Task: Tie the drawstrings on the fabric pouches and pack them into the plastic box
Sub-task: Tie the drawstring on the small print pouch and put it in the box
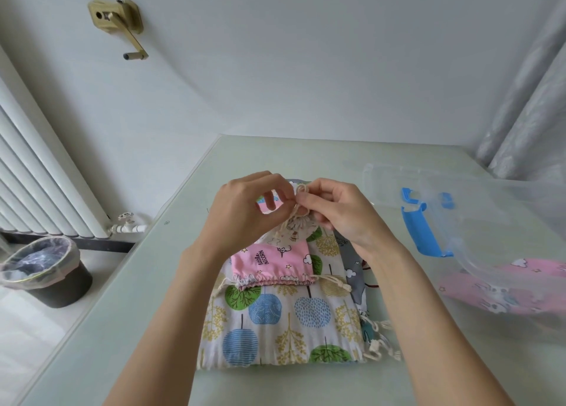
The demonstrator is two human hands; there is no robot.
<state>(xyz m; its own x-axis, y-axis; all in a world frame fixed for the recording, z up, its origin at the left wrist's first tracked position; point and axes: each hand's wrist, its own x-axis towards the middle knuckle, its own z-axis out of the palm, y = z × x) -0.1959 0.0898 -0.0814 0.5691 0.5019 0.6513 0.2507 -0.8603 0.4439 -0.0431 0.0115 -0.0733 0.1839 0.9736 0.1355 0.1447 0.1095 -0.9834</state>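
Above the tree-print pouch (275,323), left hand (245,212) and right hand (340,212) pinch the small pouch's (298,231) drawstring (301,189) with curled fingers.

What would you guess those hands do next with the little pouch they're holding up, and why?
Probably pull the cord ends apart to snug the knot. Both the left hand and right hand pinch the cream drawstring above the small pouch, whose mouth is already gathered, and the cord looks looped but loose. The clear plastic box waits at the right.
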